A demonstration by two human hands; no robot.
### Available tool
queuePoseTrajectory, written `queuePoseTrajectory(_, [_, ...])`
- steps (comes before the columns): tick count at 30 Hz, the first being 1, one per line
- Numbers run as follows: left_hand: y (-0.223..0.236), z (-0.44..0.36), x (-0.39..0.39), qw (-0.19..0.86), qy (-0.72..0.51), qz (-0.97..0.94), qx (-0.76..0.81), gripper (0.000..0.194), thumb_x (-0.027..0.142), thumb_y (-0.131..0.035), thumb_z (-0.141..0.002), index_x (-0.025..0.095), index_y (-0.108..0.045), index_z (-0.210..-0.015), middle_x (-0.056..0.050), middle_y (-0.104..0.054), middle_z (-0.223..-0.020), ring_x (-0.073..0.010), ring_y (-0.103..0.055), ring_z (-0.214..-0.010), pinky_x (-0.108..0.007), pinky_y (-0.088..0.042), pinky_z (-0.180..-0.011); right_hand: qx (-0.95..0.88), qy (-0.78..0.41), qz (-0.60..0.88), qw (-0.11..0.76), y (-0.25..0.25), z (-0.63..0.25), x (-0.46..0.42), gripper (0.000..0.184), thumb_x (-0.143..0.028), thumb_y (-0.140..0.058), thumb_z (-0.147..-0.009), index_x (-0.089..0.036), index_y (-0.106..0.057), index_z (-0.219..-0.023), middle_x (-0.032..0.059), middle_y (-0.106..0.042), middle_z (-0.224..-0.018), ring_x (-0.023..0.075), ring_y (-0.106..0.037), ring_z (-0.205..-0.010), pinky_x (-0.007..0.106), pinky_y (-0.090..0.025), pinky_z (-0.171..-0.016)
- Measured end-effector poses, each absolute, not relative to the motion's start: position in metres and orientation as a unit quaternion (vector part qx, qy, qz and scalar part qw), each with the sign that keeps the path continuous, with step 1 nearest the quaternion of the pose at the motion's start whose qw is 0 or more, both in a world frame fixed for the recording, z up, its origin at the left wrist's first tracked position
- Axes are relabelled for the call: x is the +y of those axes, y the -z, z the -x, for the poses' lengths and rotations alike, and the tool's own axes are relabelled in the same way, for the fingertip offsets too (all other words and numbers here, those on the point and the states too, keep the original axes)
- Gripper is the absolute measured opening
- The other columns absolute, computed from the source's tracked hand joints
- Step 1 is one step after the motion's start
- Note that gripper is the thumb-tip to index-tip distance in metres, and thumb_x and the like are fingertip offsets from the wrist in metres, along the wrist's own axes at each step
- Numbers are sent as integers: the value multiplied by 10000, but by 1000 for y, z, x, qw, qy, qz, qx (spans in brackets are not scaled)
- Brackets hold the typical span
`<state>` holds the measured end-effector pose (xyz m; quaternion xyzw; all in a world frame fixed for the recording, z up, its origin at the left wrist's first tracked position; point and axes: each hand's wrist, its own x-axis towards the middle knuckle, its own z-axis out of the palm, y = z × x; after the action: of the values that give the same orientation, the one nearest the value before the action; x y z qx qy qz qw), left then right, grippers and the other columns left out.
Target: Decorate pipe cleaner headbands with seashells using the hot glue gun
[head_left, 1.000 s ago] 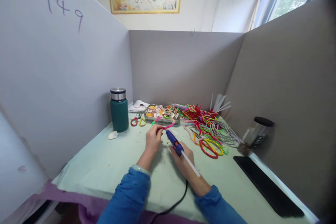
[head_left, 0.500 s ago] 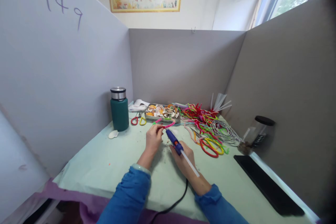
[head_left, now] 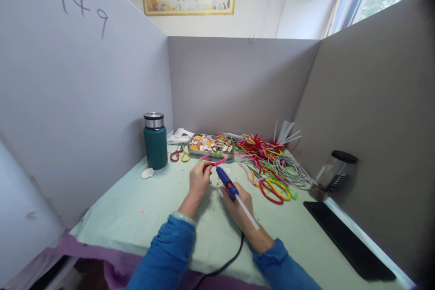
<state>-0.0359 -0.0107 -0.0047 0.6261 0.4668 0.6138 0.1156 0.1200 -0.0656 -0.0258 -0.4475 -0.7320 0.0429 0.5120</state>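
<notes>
Between the fingertips of my left hand (head_left: 200, 178) is a pink pipe cleaner (head_left: 220, 161), bent, with a bit of green at its far left end. My right hand (head_left: 239, 204) is wrapped round a blue hot glue gun (head_left: 227, 182). A clear glue stick (head_left: 247, 213) sticks out of the gun's back end toward my wrist. The gun's nozzle points up and left, close to the pipe cleaner; whether the two touch I cannot tell. A black cord (head_left: 226, 263) runs from under my right hand to the table's front edge.
Behind my hands stands a metal tray (head_left: 210, 154) of shells. A green thermos (head_left: 155, 147) and a white shell (head_left: 147, 173) are at left. Rightward lie heaped pipe cleaners (head_left: 258, 148), scissors (head_left: 272, 191), a jar (head_left: 335, 174) and a black slab (head_left: 346, 238). Grey partitions (head_left: 238, 81) enclose the table.
Both hands keep their holds and stay almost in place. The view has shifted very slightly.
</notes>
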Motion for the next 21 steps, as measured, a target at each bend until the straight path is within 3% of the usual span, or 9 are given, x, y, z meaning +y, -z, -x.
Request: queuePoseTrajectory(21, [4,37,-10,119,-613,-616,480,130,198,-532,-851,181,-659,-866,-24,-641,-775,-115,-600,-588,-236,-473,-579,-726,-29,466,505,26,-121,-65,220,-378,-508,-893,-181,-592,-844,42,-627,-730,173,-598,-675,258,-436,-622])
